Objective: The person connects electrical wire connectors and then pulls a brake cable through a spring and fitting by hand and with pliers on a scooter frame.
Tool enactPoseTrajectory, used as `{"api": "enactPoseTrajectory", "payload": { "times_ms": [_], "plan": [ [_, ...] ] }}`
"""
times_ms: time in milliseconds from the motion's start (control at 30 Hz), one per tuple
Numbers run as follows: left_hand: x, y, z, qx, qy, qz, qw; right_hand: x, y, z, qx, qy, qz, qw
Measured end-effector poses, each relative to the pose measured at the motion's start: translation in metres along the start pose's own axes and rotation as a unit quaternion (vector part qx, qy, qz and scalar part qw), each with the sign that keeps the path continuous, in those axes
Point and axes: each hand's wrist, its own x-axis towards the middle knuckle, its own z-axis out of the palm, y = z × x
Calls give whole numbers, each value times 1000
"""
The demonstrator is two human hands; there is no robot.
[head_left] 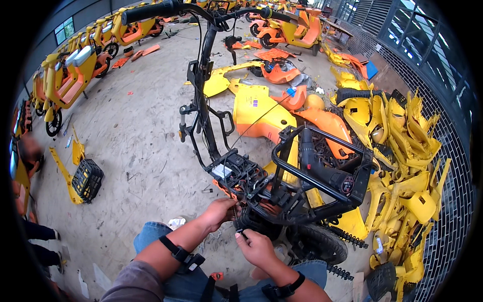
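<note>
A stripped black scooter frame (204,105) stands in front of me, its handlebar (151,11) at the far end. Bare wiring and electronic parts (234,168) sit exposed in its middle. My left hand (220,214) reaches in below those parts, fingers bent and closed at the frame's near side; what they grip is hidden. Close by on its right, my right hand (256,247) is closed, thumb and fingers pinched at a small dark piece I cannot make out. A black power drill (322,171) lies inside the tubular rear rack (322,183).
Rear wheel (319,246) and coil springs (347,236) lie at my right knee. Broken yellow panels (417,206) pile along the brick wall. Yellow-orange covers (259,110) lie beyond the frame. A black basket (87,181) rests at left. Parked scooters (75,75) line the back; another person's legs (43,241) show left.
</note>
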Motion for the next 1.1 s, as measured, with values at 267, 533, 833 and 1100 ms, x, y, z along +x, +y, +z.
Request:
{"api": "enactPoseTrajectory", "payload": {
  "times_ms": [267,533,833,1100],
  "plan": [
    [-8,-20,4,50,-24,-66,996,3,1,-3,-40,33,24,998],
    [3,-20,1,-74,34,-92,992,6,6,-15,-22,37,8,999],
    [30,-25,-5,-137,29,-52,989,0,20,-17,225,-53,189,955],
    [28,-11,-5,-129,63,34,989,17,26,-19,498,-158,359,774]
  ]
}}
